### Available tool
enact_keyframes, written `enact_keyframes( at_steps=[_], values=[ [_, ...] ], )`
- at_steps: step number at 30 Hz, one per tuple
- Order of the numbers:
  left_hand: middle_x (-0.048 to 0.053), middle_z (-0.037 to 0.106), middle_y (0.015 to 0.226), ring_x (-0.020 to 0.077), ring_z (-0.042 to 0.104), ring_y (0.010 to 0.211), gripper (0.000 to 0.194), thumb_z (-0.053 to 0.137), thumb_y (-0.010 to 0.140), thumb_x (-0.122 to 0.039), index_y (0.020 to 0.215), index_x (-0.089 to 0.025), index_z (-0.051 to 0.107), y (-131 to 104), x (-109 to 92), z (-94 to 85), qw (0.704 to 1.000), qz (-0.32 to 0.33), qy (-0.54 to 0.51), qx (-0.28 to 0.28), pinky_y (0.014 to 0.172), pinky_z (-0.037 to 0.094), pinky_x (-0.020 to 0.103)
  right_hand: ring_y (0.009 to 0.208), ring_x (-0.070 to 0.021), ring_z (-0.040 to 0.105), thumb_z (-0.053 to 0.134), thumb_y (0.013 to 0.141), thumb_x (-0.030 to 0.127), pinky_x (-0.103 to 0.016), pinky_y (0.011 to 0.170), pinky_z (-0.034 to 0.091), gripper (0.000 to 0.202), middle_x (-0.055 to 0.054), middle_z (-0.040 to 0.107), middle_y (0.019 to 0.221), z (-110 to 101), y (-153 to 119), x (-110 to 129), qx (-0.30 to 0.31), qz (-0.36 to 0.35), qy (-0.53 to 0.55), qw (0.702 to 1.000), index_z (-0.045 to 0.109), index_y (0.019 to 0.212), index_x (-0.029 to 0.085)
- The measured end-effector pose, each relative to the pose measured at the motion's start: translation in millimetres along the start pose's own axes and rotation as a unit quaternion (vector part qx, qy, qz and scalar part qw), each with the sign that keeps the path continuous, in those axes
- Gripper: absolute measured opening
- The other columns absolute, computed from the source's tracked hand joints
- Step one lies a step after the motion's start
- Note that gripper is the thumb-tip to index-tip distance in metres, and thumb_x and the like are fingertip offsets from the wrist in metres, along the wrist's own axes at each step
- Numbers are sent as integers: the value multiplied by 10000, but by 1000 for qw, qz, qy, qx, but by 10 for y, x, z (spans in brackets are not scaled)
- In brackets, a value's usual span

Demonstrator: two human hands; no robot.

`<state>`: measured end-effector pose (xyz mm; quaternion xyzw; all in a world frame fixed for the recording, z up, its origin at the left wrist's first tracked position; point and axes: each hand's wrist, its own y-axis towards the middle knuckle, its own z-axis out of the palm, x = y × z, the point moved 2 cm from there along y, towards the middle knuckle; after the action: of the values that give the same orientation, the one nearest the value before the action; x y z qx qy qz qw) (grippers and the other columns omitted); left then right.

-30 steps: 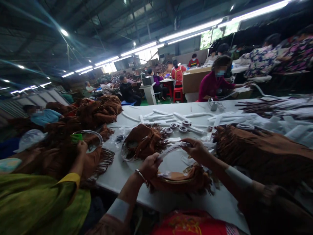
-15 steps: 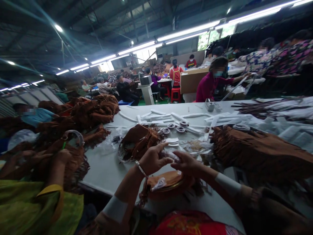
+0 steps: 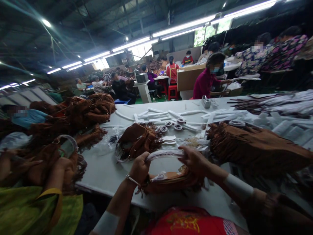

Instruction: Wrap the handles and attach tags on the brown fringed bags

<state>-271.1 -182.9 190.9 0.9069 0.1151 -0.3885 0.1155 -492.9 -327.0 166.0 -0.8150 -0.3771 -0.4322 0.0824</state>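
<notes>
A brown fringed handbag (image 3: pixel 171 185) lies on the table right in front of me, with a small white wad on its top edge. Its handle (image 3: pixel 165 153), wrapped in clear plastic, arches above the opening. My left hand (image 3: pixel 140 169) is closed around the handle's left end. At the right end, my right hand (image 3: pixel 195 160) has its fingers closed on the handle, though the thumb side is partly hidden. Just beyond the hands rests a second brown fringed bag (image 3: pixel 135 138), its handle also plastic-wrapped.
White wrapped strips (image 3: pixel 156 114) and rolled straps (image 3: pixel 179 127) lie further back on the white table (image 3: pixel 107 173). Stacked brown fringed pieces (image 3: pixel 256 148) occupy the right. At left, a co-worker's hand (image 3: pixel 62 164) is on another bag near a brown pile (image 3: pixel 90 107).
My hands have moved apart, the left one outward to the left and the right one slightly right. The wrapped handle now shows stretched between them. The view has shifted slightly.
</notes>
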Motion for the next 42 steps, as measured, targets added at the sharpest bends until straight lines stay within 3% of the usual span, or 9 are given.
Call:
enact_keyframes(
  at_steps=[6, 13, 17, 21, 25, 29, 34, 38, 42],
  values=[
    [-48, 489, 677, 108, 428, 649, 183, 534, 874, -319, 785, -165, 576, 123, -360, 93, 996, 33, -71, 30, 620, 367, 213, 847, -211, 632, 568, 838, 195, -311, 760, 469, 394, -99, 710, 970, 60, 178, 525, 21, -162, -91, 982, 631, 1227, 183],
    [2, 591, 828, 143, 532, 753, 314, 613, 853, -434, 991, -154, 641, -143, 180, 98, 991, 1, -109, 82, 705, 455, 249, 645, -142, 549, 568, 724, 162, -240, 602, 382, 183, 2, 657, 706, 95, 386, 232, -6, -49, 16, 999, 700, 849, 179],
    [89, 613, 1202, 248, 586, 1068, 825, 848, 612, -374, 1347, -182, 525, -345, 533, 274, 982, -5, -139, 130, 949, 477, 359, 653, -137, 547, 538, 724, 179, -236, 616, 397, 189, 15, 642, 686, 116, 490, 245, -24, -45, 71, 996, 695, 828, 172],
    [82, 664, 1060, 242, 610, 987, 565, 803, 633, -281, 1156, -155, 631, -410, 795, 417, 996, 20, -61, 66, 927, 480, 370, 696, -172, 585, 538, 766, 187, -283, 672, 450, 244, -28, 677, 768, 77, 528, 275, -49, -16, 15, 999, 706, 942, 169],
    [3, 645, 820, 173, 586, 775, 262, 763, 647, -220, 871, -175, 635, -388, 904, 422, 999, -13, -36, 1, 743, 478, 290, 1063, -291, 577, 576, 838, 202, -453, 942, 442, 423, -158, 640, 1174, 9, 239, 429, -126, -170, -118, 970, 602, 1258, 167],
    [-23, 614, 714, 145, 543, 673, 250, 786, 664, -311, 748, -181, 591, -351, 886, 449, 995, -55, -79, -17, 637, 437, 255, 1077, -244, 571, 532, 896, 183, -414, 960, 446, 303, -117, 646, 1158, 385, -89, 440, 27, -320, -101, 942, 626, 1183, 214],
    [-34, 569, 675, 123, 491, 639, 236, 736, 720, -346, 687, -188, 565, -310, 797, 548, 996, -49, -78, -13, 591, 391, 229, 870, -214, 620, 619, 865, 247, -323, 779, 475, 228, -130, 705, 971, 1016, 40, 153, 217, -187, -129, 949, 685, 1051, 134],
    [-40, 528, 618, 116, 457, 606, 230, 691, 743, -324, 630, -183, 549, -305, 653, 542, 998, -47, -21, -33, 581, 369, 232, 676, -161, 554, 569, 878, 283, -278, 644, 395, 231, -79, 668, 738, 1064, 95, 83, 238, -135, -113, 955, 694, 752, 136],
    [-1, 658, 745, 144, 564, 696, 226, 535, 880, -362, 878, -182, 671, -334, 491, 587, 994, -78, -65, -27, 656, 438, 247, 543, -95, 422, 618, 785, 316, -219, 518, 291, 218, 26, 530, 540, 1072, -22, 11, 246, 119, 97, 957, 632, 653, 144]
  ],
)
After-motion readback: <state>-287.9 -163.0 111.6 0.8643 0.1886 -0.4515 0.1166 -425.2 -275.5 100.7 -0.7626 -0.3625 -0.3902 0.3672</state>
